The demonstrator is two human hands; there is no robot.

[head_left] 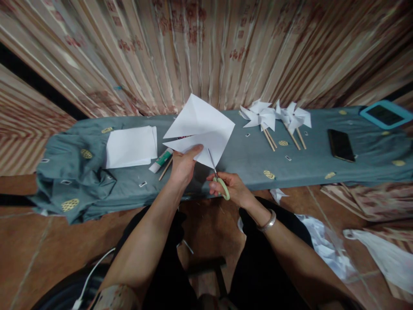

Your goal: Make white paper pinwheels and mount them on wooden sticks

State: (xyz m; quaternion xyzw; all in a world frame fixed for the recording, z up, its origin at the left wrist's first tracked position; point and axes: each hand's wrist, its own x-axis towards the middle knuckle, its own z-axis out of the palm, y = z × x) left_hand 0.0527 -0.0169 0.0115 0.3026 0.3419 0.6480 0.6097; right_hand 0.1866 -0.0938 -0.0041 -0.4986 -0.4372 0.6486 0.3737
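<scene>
A square sheet of white paper is held up over the bench, with a slit running in from its left corner. My left hand pinches the sheet near its lower edge, thumb on top. My right hand has its fingers through the light green handles of a pair of scissors. One blade lies over the paper's lower right part, at the edge. Just left of my left hand, a green and white glue stick and a thin wooden stick rest on the cloth.
A stack of white paper lies to the left. Several white paper pinwheels on sticks sit at the back right. Farther right are a black phone and a blue-framed tablet. Paper scraps lie on the floor; a curtain hangs behind.
</scene>
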